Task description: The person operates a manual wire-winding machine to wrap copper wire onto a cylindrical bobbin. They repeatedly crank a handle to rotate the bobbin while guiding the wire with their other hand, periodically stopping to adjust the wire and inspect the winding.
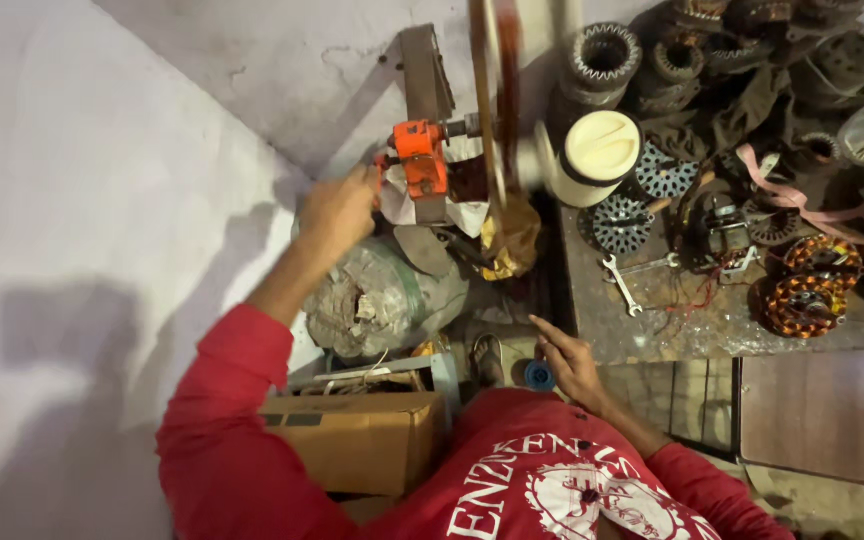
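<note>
two hands work here: the left hand (337, 210) is closed around the crank of an orange winder (420, 160) by the wall. the right hand (570, 365), fingers loosely spread, touches a blue spool (539, 376) near the tabletop (652, 320).

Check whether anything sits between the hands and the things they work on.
Nothing visible does. The left hand is already at the orange winding machine, and the right hand rests at the small blue spool.
</note>
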